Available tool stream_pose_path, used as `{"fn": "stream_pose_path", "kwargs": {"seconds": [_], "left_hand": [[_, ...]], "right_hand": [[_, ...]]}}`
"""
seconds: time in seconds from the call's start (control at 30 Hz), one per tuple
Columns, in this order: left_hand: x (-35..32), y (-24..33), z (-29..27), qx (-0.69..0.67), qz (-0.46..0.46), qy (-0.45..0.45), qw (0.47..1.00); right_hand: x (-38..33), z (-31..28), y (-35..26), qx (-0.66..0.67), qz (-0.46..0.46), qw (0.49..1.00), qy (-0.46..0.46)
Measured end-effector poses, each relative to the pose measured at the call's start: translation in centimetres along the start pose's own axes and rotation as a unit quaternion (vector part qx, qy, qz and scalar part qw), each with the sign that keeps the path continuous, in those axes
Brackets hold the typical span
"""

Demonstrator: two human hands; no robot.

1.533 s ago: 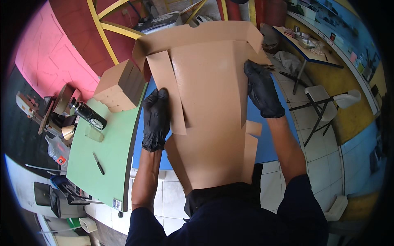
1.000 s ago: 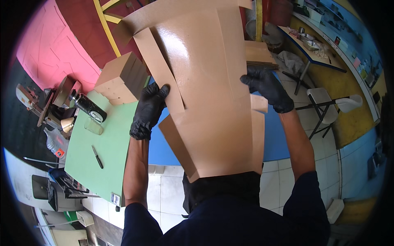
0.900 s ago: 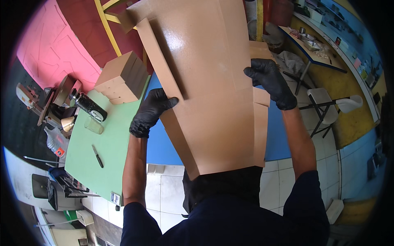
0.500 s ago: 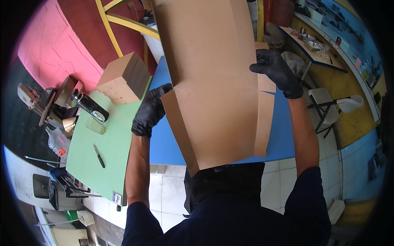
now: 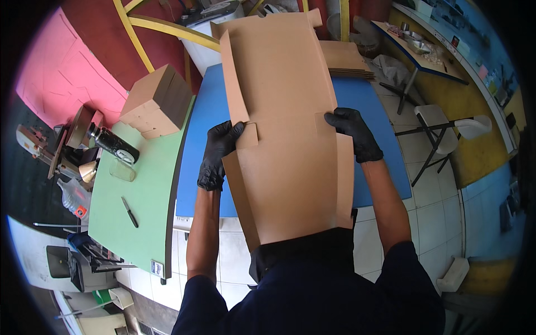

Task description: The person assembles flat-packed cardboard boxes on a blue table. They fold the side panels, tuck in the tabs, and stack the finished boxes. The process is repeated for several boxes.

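Note:
An unfolded brown cardboard box blank stretches from my body out over the blue table. Its side flaps stand partly bent up along both long edges. My left hand, in a black glove, pinches the left edge near the middle, thumb on a small folded-in tab. Opposite it, my right hand, gloved alike, grips the right edge with its thumb over another folded tab. The near end of the cardboard rests against my dark apron.
Flat cardboard sheets lie stacked at the blue table's far right. On the left, a green table holds folded boxes, a black bottle, a glass mug and a knife. A folding chair stands right.
The cardboard has tipped down and its far end now shows. My hands have moved inward and lower along its edges, and tabs beside both thumbs are now folded in.

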State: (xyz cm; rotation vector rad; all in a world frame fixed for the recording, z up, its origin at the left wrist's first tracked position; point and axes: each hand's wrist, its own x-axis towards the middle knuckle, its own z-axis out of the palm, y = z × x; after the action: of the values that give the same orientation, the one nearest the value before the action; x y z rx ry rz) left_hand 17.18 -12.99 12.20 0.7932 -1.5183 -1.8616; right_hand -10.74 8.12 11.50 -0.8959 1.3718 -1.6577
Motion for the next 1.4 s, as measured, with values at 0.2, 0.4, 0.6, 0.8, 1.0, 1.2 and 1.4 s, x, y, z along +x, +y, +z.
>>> {"fn": "stream_pose_path", "kwargs": {"seconds": [0.2,0.4,0.6,0.8,1.0,1.2,1.4], "left_hand": [[-1.0,-3.2,0.8,0.015,0.017,-0.036,0.999],[-0.8,-7.4,1.1,0.082,-0.009,0.074,0.994],[-6.4,-12.7,0.4,0.082,-0.064,0.052,0.993],[-11.0,-13.4,1.9,0.058,-0.073,0.142,0.985],[-12.0,-11.9,1.6,0.067,-0.195,0.109,0.972],[-14.8,-11.7,2.5,0.042,-0.185,0.113,0.975],[-15.1,-12.8,1.1,-0.067,-0.199,0.052,0.976]], "right_hand": [[0.6,-2.0,2.6,0.029,0.047,0.998,0.016],[-1.4,-1.6,8.8,-0.022,0.018,1.000,0.009],[-4.5,-0.3,11.8,0.067,0.186,0.969,0.146],[-8.7,1.0,10.3,-0.109,0.150,0.978,0.095],[-12.5,2.7,10.9,0.037,0.164,0.978,0.126],[-12.3,0.3,11.7,-0.016,0.126,0.990,0.058],[-13.2,0.3,9.9,-0.077,0.221,0.972,0.003]]}}
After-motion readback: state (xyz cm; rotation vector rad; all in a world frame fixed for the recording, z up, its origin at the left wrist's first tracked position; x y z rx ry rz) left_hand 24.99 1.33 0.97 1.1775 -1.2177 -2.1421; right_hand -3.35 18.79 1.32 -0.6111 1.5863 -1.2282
